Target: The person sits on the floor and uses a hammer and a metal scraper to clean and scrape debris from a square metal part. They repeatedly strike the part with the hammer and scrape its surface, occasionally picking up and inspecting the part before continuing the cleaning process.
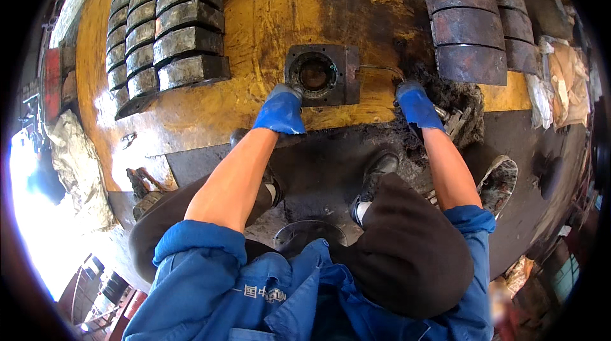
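A square dark metal block [345, 90] with a round bore and bolt holes lies on the yellow, grease-stained surface in front of me. My left hand [282, 109], in a blue glove with greyed fingertips, grips the block's near left corner beside the bore. From the block's right side a thin bent metal rod [380, 67] reaches to the right. Its end meets my right hand [417, 105], also blue-gloved, whose fingers are closed around it. The glove hides most of that grip.
Rows of curved metal segments [189, 40] stand at the far left, with larger brown ones [470, 28] at the far right. A dark greasy heap of rags [468, 102] lies by my right wrist. Brown wrapping [568, 83] sits at the right edge. My shoes [380, 172] are below the surface.
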A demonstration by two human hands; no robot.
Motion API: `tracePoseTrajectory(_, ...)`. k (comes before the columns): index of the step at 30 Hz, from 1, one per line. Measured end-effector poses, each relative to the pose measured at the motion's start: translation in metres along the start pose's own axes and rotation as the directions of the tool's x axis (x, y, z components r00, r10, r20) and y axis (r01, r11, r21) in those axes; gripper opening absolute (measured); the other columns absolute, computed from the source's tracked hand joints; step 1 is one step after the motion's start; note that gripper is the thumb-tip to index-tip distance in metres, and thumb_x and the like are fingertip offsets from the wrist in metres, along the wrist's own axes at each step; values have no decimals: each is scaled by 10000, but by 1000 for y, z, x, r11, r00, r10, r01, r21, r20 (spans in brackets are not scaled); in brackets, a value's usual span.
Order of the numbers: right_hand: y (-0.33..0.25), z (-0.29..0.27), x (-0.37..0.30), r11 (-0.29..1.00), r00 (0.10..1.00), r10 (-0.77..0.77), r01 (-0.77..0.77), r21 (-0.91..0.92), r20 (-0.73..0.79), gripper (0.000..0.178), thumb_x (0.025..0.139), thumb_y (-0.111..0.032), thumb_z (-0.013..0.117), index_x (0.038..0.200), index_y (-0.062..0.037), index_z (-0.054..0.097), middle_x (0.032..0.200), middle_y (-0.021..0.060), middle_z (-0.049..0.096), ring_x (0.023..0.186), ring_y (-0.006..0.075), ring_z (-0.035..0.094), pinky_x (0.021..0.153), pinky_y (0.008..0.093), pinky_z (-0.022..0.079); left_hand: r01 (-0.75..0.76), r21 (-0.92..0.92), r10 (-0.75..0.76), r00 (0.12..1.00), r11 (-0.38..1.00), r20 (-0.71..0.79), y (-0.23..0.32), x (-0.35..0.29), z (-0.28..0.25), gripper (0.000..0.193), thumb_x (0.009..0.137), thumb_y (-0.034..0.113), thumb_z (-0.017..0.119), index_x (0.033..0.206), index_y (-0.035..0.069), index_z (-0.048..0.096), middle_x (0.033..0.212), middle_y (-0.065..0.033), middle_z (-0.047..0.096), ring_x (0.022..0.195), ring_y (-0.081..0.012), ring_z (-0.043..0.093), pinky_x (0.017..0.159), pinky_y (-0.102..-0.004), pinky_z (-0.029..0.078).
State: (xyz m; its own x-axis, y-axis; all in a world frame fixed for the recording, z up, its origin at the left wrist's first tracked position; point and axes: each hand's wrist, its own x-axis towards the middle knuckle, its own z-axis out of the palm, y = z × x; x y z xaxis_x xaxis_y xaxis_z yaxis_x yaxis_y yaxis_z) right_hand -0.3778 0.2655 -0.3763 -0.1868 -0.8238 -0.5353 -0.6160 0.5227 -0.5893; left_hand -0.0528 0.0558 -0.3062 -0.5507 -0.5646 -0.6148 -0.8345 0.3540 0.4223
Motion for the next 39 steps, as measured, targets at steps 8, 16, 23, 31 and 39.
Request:
tracePoseTrajectory(8, -85, 7, -8, 982, 979, -176, 181, 48, -102, 133, 823, -104, 556, 814, -31, 666, 805, 159, 650, 678, 265, 624, 639, 332, 503, 95, -125, -102, 994, 988, -46, -15, 0, 6, 460, 957, 387, 495, 1004, -50, 633, 802, -227, 666, 694, -333, 665, 626, -419, 494)
tracePoseTrajectory(16, -90, 8, 2, 927, 928, -324, 273, -257, -185, 149, 749, -103, 589, 838, -38, 689, 928, 223, 646, 742, 350, 629, 639, 406, 496, 209, -355, -197, 978, 911, 70, -25, 21, 22, 467, 992, 395, 442, 1009, -41, 611, 728, -136, 625, 571, -215, 588, 517, -366, 444)
tracePoseTrajectory(23, -39, -54, -75, 707, 1000, -6, 2, -707, -3, 200, 729, -157, 608, 833, -20, 710, 876, 225, 669, 814, 383, 650, 737, 424, 527, 44, -255, -35, 999, 966, 42, -49, 22, 29, 253, 829, 163, 615, 1030, 8, 624, 934, -247, 629, 868, -386, 617, 707, -424, 497)
tracePoseTrajectory(31, 28, -48, -201, 445, 477, 856, -485, 752, -199, 391, 918, -374, 480, 853, -35, 665, 766, 132, 658, 662, 247, 627, 571, 393, 465, 137, -317, -112, 989, 938, 97, -33, 20, 21, 302, 892, 269, 563, 1046, 14, 613, 936, -233, 624, 840, -355, 619, 707, -430, 485)
tracePoseTrajectory(39, 179, 17, -268, 662, 440, 737, -316, 679, -514, 326, 971, -264, 436, 1114, -54, 641, 984, 76, 666, 831, 203, 584, 767, 346, 470, -221, 197, 219, 975, 955, 32, 8, -3, 12, 404, 762, 106, 585, 1157, 20, 574, 889, -243, 654, 821, -379, 645, 673, -463, 501)
